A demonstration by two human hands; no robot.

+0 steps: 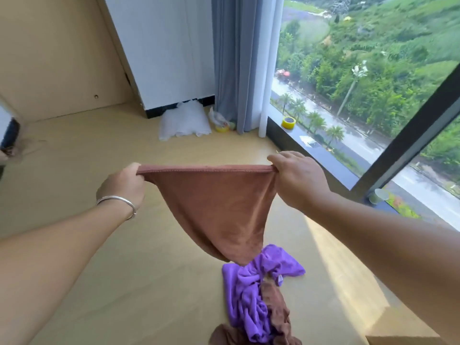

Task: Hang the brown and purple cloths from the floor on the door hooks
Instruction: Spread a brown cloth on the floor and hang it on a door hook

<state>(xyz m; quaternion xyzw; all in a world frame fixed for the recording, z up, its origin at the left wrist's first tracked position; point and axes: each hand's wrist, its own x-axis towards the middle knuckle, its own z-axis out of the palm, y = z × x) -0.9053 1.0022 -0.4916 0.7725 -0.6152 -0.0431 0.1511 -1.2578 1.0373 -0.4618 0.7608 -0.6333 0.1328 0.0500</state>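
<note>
Pinching brown cloth [219, 207] top corners: left hand [124, 184] at left, right hand [296, 178] at right, stretched between. Purple cloth [251, 292] crumpled on floor [99, 282] just below, near end cut off.

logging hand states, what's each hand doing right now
Left hand: pinching one top corner of the brown cloth.
Right hand: pinching the other top corner.

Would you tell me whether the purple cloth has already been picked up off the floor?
No, the purple cloth lies crumpled on the floor, while the left hand and right hand hold only the brown cloth.
</note>
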